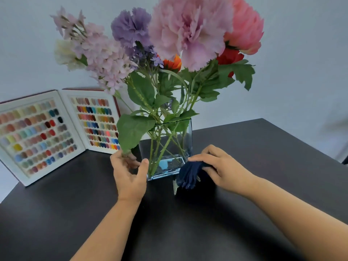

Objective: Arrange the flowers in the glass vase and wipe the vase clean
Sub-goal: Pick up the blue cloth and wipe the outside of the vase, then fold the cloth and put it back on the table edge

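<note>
Head view: we are pinching a dark blue cloth (pixel 190 174) in the curled fingers of our right hand (pixel 220 166), pressing it against the lower right corner of the vase (pixel 169 144). Our left hand (pixel 130 172) is bracing the vase's left side, thumb lying on the front glass and fingers wrapping behind the near left edge, so the grip is clamping the glass itself. The vase is standing upright on the dark table (pixel 244 223), between our two hands, with the flowers (pixel 169 44) already fanning out above it and their stems crossing inside. The cloth is touching the vase from the right, low down, and the glass wall is rising straight up from it; the right hand is the nearer one to that face, so we are judging that the wiping stroke runs upward along the wall. A nail colour chart (pixel 56 129) is standing open at the left, apart from the vase.
</note>
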